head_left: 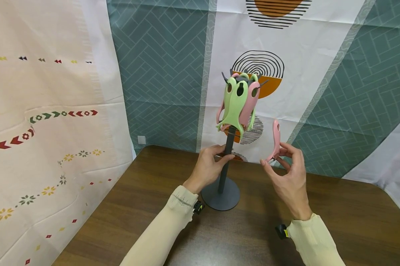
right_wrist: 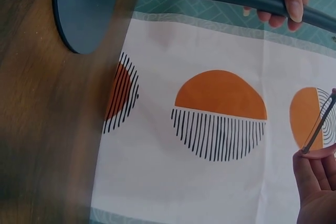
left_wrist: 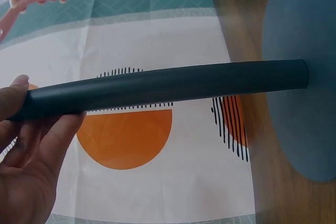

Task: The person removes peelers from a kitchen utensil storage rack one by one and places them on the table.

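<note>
A dark grey stand [head_left: 225,170] rises from a round base on the table, leaning slightly to the right at its top. My left hand [head_left: 207,167] grips its pole below the hanging tools, thumb on one side and fingers on the other, as the left wrist view also has it. From the stand's hooks hang several green peelers [head_left: 236,103] and pink peelers [head_left: 249,105], packed in a ring. To the right, my right hand [head_left: 291,173] pinches a separate pink Y-shaped peeler [head_left: 276,136] by its blade end, handle pointing up. Its metal blade [right_wrist: 318,125] shows between the fingertips in the right wrist view.
The stand's round base [head_left: 221,197] rests on a brown wooden table [head_left: 120,207]. Behind the table hangs a patterned teal and white cloth [head_left: 163,74]. A cream cloth with coloured motifs [head_left: 53,147] hangs at the left, and a small white socket [head_left: 141,140] shows near the table's back corner.
</note>
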A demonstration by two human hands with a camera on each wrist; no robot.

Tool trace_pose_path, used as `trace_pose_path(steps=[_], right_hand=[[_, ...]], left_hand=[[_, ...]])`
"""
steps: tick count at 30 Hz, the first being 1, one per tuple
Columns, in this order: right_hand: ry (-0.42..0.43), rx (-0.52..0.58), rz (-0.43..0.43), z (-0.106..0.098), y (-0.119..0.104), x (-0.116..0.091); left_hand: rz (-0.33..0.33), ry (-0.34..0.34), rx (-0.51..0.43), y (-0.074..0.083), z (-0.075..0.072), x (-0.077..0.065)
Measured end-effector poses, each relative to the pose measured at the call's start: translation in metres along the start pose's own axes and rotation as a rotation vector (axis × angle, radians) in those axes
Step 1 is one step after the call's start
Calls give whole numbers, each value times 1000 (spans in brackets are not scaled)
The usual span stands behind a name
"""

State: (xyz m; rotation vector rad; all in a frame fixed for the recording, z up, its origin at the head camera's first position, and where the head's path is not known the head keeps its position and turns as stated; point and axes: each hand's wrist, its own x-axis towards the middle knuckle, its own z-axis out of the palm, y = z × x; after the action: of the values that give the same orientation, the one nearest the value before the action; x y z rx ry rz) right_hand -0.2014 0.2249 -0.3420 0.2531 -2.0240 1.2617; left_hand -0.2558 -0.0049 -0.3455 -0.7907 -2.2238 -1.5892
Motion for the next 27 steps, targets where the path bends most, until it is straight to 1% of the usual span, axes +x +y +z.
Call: trace_pose_path(steps=[8,13,21,27], right_hand=[[-3,-25,13,-1,4,-3],[0,-19,28,-2,9,-5],[-8,-56,34,-2,9,-10],[-9,-71,27,-2,14,-13]], left_hand=[[2,-4,-10,0,-1,1],[-2,-5,-13,0,-1,0],[-3,3,-16,0,0,-1],[-5,6,-31,0,1,0]])
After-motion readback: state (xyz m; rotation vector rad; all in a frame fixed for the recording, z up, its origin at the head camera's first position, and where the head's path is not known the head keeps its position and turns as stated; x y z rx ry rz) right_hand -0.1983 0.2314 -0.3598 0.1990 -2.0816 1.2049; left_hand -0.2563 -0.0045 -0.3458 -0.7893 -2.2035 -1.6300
